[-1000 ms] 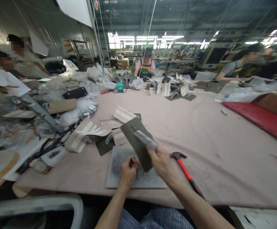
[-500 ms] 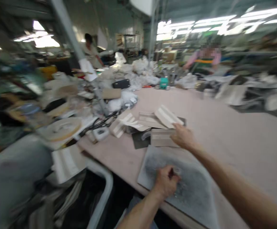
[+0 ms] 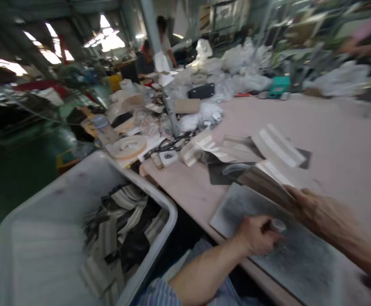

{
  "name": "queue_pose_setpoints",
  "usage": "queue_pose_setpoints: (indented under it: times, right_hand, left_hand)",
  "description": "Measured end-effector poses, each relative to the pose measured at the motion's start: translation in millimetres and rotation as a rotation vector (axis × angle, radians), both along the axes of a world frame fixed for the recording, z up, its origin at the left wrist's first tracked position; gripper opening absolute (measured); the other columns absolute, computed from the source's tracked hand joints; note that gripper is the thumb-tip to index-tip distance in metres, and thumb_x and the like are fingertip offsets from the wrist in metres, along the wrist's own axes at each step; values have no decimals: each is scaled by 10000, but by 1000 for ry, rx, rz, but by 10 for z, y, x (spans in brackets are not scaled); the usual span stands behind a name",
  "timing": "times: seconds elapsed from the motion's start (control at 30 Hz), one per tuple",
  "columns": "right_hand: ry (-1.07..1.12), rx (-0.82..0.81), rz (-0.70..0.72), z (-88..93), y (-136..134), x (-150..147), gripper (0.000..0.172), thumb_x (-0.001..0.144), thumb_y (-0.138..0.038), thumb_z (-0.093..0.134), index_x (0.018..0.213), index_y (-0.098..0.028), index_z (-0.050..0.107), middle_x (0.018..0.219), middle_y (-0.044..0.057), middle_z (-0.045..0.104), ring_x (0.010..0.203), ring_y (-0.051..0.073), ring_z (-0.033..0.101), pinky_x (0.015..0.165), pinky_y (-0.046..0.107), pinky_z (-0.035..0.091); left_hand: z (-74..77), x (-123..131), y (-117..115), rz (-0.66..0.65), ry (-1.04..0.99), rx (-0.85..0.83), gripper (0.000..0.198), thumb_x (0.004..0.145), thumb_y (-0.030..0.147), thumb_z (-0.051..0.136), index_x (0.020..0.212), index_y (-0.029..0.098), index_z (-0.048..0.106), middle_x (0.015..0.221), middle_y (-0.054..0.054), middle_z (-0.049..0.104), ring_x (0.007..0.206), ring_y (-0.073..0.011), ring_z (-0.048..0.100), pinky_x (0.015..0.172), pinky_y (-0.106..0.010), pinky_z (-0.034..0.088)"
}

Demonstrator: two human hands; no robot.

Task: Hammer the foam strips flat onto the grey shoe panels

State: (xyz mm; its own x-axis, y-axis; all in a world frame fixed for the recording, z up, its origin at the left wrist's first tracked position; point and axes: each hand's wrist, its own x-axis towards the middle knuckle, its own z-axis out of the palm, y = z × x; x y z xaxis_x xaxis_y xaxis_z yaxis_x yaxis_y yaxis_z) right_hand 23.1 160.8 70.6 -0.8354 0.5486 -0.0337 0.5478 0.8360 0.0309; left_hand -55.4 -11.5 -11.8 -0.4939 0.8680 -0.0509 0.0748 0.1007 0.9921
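My left hand [image 3: 258, 236] is closed round a small round whitish object [image 3: 278, 226], whose kind I cannot make out. It rests over a grey, dark-smudged board [image 3: 236, 207] at the table's near edge. My right hand [image 3: 313, 208], blurred, grips the right end of a flat grey-brown panel [image 3: 265, 185], tilted up at the board's far edge. Behind that panel lie more flat pieces, among them a beige panel with a white stripe [image 3: 279, 146] and a dark flat sheet [image 3: 219, 173].
Left of the table stands a large white bin [image 3: 61, 187] holding many striped pieces. A tape roll [image 3: 128, 147] and a small white box [image 3: 168, 158] lie near the table's left corner. Plastic bags [image 3: 246, 63] and a teal object [image 3: 279, 87] line the far side. People are beyond.
The view has swung left, bringing the bin into sight. My right hand has brought a panel from the pile towards the board and tilted it. My left hand stays over the board.
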Motion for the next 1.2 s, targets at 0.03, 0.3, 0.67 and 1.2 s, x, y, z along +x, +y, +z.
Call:
queue_pose_setpoints:
  times: [0.03,0.3,0.67,1.2]
  right_hand:
    - [-51,21,-66,165,-139,82,368,925,-206,503,1292,-208,535,931,120,635,644,212,613,524,330,308]
    - [-80,71,-131,300,-762,652,504,947,-92,353,1450,-92,379,1215,215,581,990,278,633,812,375,482]
    - [298,-65,-238,177,-921,829,444,963,-142,400,1404,-182,434,1296,138,546,1015,229,602,856,352,475]
    - [723,-320,-372,569,-1195,1051,237,923,-269,524,1095,-188,666,1109,71,661,1063,200,587,968,332,412]
  left_hand:
    - [49,-11,-23,-10,9,13,268,735,241,743,992,164,737,790,-18,681,695,-138,578,694,-249,494]
    - [82,-169,4,-42,112,69,205,781,254,644,957,156,681,831,-38,716,773,-172,653,745,-262,508]
    - [58,-244,22,-47,140,41,368,755,452,694,970,154,685,911,-83,758,866,-241,719,795,-317,569]
    - [-33,-340,97,-7,122,-51,370,651,522,733,891,240,724,910,-29,784,971,-292,733,849,-312,601]
